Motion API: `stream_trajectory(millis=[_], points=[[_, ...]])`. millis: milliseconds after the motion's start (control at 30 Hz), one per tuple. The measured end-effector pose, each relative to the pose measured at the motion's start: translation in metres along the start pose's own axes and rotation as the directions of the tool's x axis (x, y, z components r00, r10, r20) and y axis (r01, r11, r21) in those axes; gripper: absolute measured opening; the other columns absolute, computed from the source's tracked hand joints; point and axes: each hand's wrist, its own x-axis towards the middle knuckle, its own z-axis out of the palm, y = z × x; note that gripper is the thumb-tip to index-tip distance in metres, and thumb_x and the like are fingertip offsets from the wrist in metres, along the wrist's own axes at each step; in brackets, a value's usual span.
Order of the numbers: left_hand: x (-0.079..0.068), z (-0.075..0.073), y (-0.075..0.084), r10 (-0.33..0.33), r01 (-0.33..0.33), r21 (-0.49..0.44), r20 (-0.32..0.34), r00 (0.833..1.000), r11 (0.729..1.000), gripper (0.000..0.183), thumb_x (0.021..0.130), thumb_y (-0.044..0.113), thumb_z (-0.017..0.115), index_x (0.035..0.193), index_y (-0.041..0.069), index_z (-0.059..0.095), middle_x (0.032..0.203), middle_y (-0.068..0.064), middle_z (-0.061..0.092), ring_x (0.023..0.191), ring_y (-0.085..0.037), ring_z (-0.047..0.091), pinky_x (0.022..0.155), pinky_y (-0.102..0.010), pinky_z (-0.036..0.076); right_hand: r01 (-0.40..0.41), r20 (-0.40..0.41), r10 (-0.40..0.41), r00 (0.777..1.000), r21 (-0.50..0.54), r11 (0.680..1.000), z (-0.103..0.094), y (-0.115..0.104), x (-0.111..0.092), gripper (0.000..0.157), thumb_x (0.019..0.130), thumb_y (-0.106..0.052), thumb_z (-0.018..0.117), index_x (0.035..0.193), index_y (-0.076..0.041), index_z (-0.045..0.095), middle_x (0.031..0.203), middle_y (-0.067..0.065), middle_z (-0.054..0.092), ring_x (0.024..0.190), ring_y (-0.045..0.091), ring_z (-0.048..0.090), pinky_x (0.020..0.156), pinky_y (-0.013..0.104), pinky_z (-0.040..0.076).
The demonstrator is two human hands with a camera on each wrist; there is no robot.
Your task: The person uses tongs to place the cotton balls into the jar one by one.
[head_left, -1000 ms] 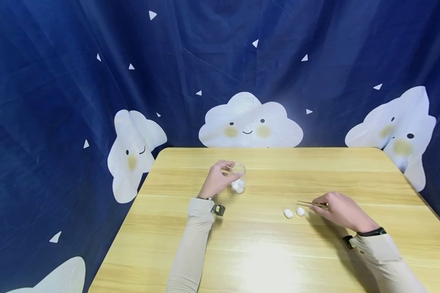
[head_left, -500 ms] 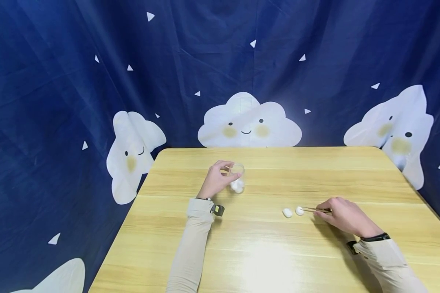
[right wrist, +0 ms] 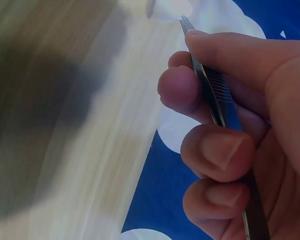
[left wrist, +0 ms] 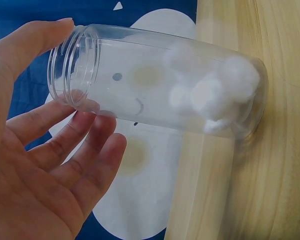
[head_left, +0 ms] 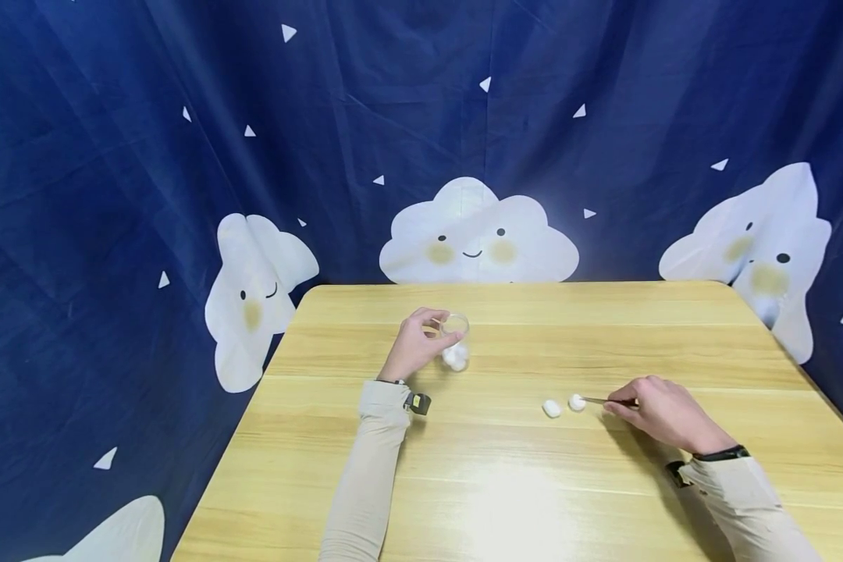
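My left hand [head_left: 421, 343] holds a clear, lidless jar [left wrist: 140, 80] by its threaded neck, thumb on one side and fingertips on the other. The jar stands upright on the table, with several white cotton balls [left wrist: 212, 95] gathered at its bottom. In my right hand [head_left: 667, 414] is a pair of metal tweezers [right wrist: 210, 90], pinched between thumb and fingers. Their tips meet the right-hand one of two loose items, a cotton ball [head_left: 577, 403], and the prongs look pressed together. Just left of it lies another cotton ball [head_left: 552, 409].
The light wooden table [head_left: 506, 484] has its far edge close to a dark blue curtain [head_left: 421, 94] printed with white clouds. A stretch of tabletop separates the jar from the loose cotton balls.
My right hand has come down and slightly right, bringing the tweezers' tips onto the right-hand cotton ball. The prongs, spread before, have closed together. My left hand stays on the jar.
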Motion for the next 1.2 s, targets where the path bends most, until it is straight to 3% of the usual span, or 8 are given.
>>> stream_trajectory(millis=[267,633,800,1200], points=[[-0.001,-0.002,0.002,-0.01,0.01,0.007,-0.002,1.0,1.0,0.056,0.085,0.039,0.084,0.13,0.009,0.069,0.128,-0.007,0.068,0.109,-0.022,0.067,0.095,-0.036,0.061,0.007,-0.018,-0.008,1.0,-0.012,1.0,-0.007,0.0,0.005,0.009,0.09,-0.027,0.079,0.096,-0.023,0.085,0.087,-0.006,0.08,0.069,-0.001,0.058,0.056,0.031,0.048],[0.0,-0.003,0.003,-0.01,0.01,0.001,-0.005,1.0,1.0,0.057,0.085,0.04,0.085,0.13,0.01,0.069,0.127,-0.006,0.069,0.11,-0.022,0.067,0.096,-0.036,0.061,0.026,-0.034,-0.025,0.999,0.023,0.999,-0.015,-0.002,0.015,0.009,0.092,-0.026,0.078,0.096,-0.021,0.084,0.084,-0.009,0.078,0.06,-0.004,0.045,0.05,0.021,0.035],[0.0,-0.003,0.004,-0.006,0.006,0.006,-0.003,1.0,1.0,0.057,0.085,0.038,0.085,0.131,0.008,0.069,0.127,-0.007,0.069,0.111,-0.023,0.067,0.095,-0.035,0.061,0.056,-0.048,-0.055,0.997,0.022,0.998,-0.019,-0.004,0.022,0.009,0.092,-0.024,0.078,0.097,-0.021,0.084,0.083,-0.011,0.077,0.06,-0.004,0.043,0.052,0.02,0.034],[-0.004,0.0,0.003,-0.017,0.017,-0.008,0.004,1.0,1.0,0.056,0.085,0.037,0.085,0.131,0.009,0.068,0.129,-0.006,0.069,0.112,-0.022,0.067,0.095,-0.035,0.06,0.088,-0.044,-0.087,0.995,0.021,0.996,-0.026,-0.008,0.038,0.008,0.092,-0.024,0.077,0.096,-0.023,0.084,0.091,-0.007,0.081,0.072,-0.005,0.061,0.055,0.021,0.045]])
